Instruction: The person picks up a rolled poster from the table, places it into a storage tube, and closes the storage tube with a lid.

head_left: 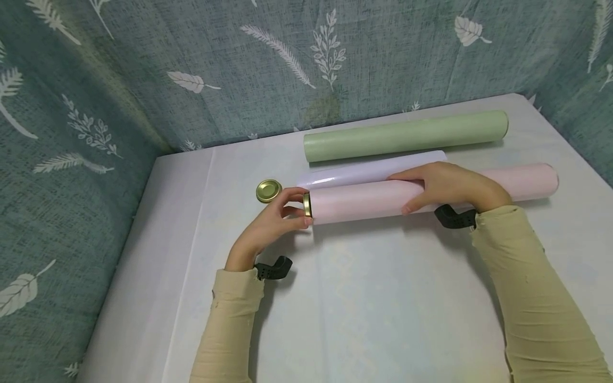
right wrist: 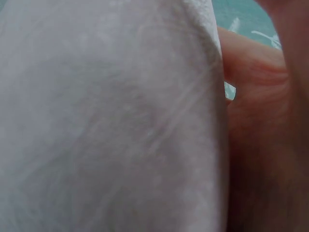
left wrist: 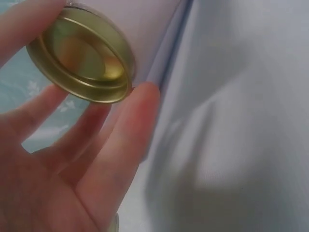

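Observation:
A long pink tube (head_left: 359,202) lies across the table, its left end facing my left hand (head_left: 268,226). Fingers and thumb of that hand pinch a gold metal lid (left wrist: 87,53) at the tube's left end; in the head view a thin dark gap shows between lid and tube. My right hand (head_left: 450,186) grips the tube around its middle from above, thumb on the near side. In the right wrist view the pale tube surface (right wrist: 111,121) fills most of the picture. Another gold lid (head_left: 268,190) lies flat just beyond my left hand.
Behind the pink tube lies a lavender roll (head_left: 373,167), partly covered by it. Farther back rests a green tube (head_left: 407,135). A patterned green-grey cloth (head_left: 268,69) hangs behind and at both sides of the white-covered table (head_left: 373,314).

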The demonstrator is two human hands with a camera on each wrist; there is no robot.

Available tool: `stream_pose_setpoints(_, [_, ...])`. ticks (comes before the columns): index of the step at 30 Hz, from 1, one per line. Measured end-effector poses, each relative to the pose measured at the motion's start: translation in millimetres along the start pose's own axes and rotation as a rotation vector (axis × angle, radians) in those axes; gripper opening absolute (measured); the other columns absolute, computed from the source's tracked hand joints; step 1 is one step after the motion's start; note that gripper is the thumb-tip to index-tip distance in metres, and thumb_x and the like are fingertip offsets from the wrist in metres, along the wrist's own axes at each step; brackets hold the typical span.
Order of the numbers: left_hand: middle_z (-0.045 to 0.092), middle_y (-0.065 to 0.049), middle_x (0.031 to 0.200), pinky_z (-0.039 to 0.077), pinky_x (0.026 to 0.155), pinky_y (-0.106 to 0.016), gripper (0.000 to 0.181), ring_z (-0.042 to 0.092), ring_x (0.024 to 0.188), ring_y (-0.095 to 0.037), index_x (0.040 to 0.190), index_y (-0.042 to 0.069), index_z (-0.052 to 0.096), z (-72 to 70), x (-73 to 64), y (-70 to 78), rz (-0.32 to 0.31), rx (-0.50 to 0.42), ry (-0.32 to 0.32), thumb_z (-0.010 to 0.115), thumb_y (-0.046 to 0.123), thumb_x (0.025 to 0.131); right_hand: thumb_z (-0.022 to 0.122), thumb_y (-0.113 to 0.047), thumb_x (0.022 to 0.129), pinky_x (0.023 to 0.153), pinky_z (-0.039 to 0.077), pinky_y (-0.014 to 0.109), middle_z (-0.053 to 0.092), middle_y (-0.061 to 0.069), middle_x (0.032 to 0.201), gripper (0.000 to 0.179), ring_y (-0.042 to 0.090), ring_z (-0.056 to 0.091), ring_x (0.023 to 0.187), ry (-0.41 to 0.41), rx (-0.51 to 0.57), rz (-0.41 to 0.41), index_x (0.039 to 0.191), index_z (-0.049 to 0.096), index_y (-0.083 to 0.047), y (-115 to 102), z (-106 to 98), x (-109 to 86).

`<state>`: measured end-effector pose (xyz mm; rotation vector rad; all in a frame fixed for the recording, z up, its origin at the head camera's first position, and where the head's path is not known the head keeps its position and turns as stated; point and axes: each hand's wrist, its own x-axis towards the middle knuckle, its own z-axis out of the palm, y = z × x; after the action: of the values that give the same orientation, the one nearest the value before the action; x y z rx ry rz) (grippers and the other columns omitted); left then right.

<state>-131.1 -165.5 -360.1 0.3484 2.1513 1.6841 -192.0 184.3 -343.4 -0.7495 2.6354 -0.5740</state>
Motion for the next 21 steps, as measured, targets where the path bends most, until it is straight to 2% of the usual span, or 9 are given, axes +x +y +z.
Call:
stream_pose_setpoints(4, [0.041, -0.007, 0.124, 0.045, 0.081, -0.035, 0.058, 0.05, 0.105, -0.026, 0.129, 0.017, 0.04, -1.3, 4.4, -8.8, 0.003, -0.003, 0.004, 0.068, 0.012, 0.078, 0.068, -0.064, 0.059, 0.091, 0.035, 0.038, 0.052, -0.003, 0.123, 0.077, 0.014, 0.047, 0.109, -0.009, -0.001, -0.012, 0.128, 0.048, -0.033, -1, 0, 0.3])
stream_pose_setpoints(11, [0.043, 0.0, 0.122, 0.046, 0.082, -0.036, 0.06, 0.052, 0.104, -0.02, 0.129, 0.03, 0.043, -4.3, 11.8, -26.0, 0.015, 0.033, 0.002, 0.071, 0.024, 0.076, 0.067, -0.065, 0.06, 0.091, 0.035, 0.039, 0.052, -0.002, 0.123, 0.077, 0.015, 0.046, 0.11, -0.015, -0.015, -0.024, 0.128, 0.047, -0.035, 0, 0, 2.0])
stream_pose_setpoints(18, [0.045, -0.004, 0.126, 0.042, 0.087, -0.036, 0.062, 0.052, 0.107, -0.024, 0.135, 0.018, 0.039, 4.0, 4.4, -2.1, 0.006, 0.073, 0.011, 0.068, 0.015, 0.08, 0.068, -0.064, 0.059, 0.09, 0.035, 0.037, 0.052, -0.003, 0.122, 0.076, 0.013, 0.047, 0.108, -0.012, -0.001, -0.011, 0.127, 0.048, -0.035, 1, 1, 1.8])
stream_pose_setpoints(21, [0.048, -0.005, 0.127, 0.041, 0.089, -0.036, 0.063, 0.054, 0.105, -0.022, 0.134, 0.017, 0.041, 5.7, 4.9, -2.0, 0.009, 0.103, 0.035, 0.069, 0.016, 0.078, 0.068, -0.065, 0.058, 0.09, 0.035, 0.037, 0.053, -0.003, 0.122, 0.077, 0.014, 0.047, 0.109, -0.005, -0.009, -0.01, 0.126, 0.049, -0.035, 3, 2, 4.0])
